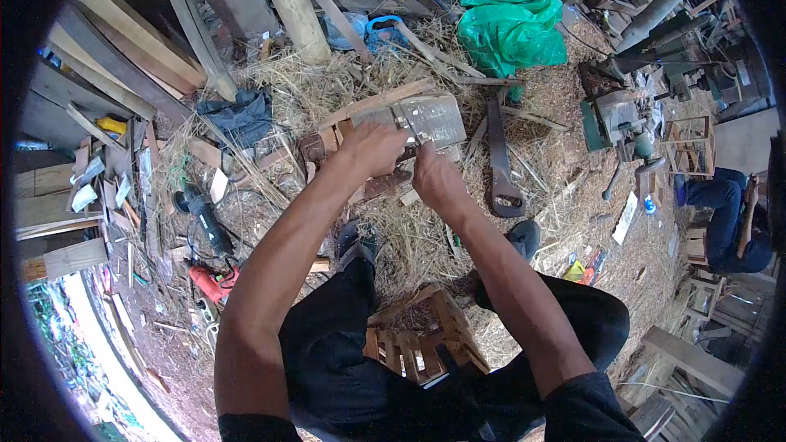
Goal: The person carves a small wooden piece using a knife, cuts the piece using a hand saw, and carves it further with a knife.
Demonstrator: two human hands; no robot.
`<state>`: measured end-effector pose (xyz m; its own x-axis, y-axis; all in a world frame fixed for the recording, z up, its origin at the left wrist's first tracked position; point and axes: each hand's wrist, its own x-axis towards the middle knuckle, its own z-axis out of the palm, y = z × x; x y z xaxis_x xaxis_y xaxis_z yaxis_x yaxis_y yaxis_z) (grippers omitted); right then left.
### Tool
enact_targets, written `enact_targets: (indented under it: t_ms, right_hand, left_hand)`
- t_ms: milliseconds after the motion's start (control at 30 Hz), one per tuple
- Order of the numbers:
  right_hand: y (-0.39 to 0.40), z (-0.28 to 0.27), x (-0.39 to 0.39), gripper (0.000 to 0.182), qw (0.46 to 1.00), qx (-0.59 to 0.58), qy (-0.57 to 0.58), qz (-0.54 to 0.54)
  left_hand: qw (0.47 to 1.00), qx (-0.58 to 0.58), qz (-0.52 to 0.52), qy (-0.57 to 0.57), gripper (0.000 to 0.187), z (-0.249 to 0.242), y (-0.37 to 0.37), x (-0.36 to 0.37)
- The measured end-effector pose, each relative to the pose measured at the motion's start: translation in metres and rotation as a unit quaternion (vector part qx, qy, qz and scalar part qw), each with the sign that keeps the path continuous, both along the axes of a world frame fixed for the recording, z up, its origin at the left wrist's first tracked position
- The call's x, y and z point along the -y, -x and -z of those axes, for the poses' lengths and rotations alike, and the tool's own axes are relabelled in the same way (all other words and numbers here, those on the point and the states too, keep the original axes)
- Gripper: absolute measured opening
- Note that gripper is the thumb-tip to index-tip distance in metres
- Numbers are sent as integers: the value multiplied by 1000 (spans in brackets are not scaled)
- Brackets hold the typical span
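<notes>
In front of my feet is a low wooden work block (446,119) with a pale, shiny top and a wooden strip (385,101) along its far edge. My left hand (378,150) rests over it from the left, fingers closed near a small metal piece; what they grip is hidden. My right hand (440,180) is closed on the near end of a thin metal tool (413,124), whose exact kind I cannot make out. The tool slants away across the block, close to my left fingertips.
A handsaw (498,160) lies right of the block. On the left are an angle grinder (205,217) and a red power tool (214,280). Green plastic sheeting (512,20) lies behind. A machine (618,115) stands right, near a seated person (729,221). Straw and shavings cover the ground.
</notes>
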<state>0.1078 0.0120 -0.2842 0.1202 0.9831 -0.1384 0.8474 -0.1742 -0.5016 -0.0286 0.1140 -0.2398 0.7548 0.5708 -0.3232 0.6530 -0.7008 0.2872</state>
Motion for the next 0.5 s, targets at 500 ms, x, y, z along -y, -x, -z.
enact_targets:
  t_ms: [500]
  right_hand:
    - [-16, 9, 27, 16, 990, -91, -103, -23]
  left_hand:
    - [996, -70, -42, 29, 23, -20, -17, -2]
